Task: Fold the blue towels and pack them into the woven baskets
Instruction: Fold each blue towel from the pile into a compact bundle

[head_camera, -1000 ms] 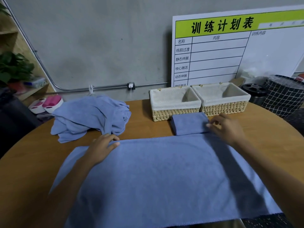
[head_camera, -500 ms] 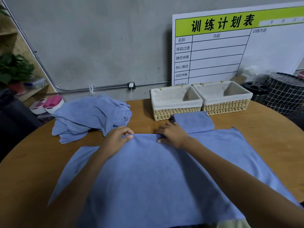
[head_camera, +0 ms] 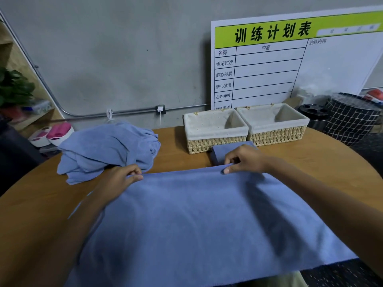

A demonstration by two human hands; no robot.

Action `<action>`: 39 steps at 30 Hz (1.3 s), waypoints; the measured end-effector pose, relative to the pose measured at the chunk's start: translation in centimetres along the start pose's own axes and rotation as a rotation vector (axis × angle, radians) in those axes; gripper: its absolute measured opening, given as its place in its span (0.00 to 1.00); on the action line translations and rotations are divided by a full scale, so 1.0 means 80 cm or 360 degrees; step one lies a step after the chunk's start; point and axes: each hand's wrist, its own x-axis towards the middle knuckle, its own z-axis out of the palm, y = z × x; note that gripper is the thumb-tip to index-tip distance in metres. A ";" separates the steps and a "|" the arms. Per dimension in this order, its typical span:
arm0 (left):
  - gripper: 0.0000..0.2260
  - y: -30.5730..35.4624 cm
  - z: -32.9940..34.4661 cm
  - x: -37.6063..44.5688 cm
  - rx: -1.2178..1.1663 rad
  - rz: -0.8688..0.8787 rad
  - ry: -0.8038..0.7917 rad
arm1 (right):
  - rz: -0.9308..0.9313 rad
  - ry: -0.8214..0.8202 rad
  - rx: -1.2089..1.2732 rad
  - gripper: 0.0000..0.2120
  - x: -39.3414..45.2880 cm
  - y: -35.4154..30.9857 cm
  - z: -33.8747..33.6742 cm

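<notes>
From my remote seat, nearest to me lay a large blue towel (head_camera: 207, 220), spread flat across the round wooden desk (head_camera: 37, 204), its near edge hanging over the desk's rim. My left hand (head_camera: 122, 178) pinched the towel's far edge between thumb and curled fingers at the left corner. My right hand (head_camera: 243, 159) pinched the same edge further right, fingers bent over the fold. Just behind the right hand sat a small folded blue towel (head_camera: 220, 152), touching the front of the left woven basket (head_camera: 215, 131). The right woven basket (head_camera: 273, 125) stood against it; both cloth-lined baskets showed no towels inside. To the left, a crumpled heap of blue towels (head_camera: 105, 150) rested on the desk.
</notes>
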 end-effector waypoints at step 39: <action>0.15 0.033 0.013 -0.208 0.0692 0.0699 0.0290 | -0.0415 0.0999 -0.0635 0.25 -0.230 0.034 0.071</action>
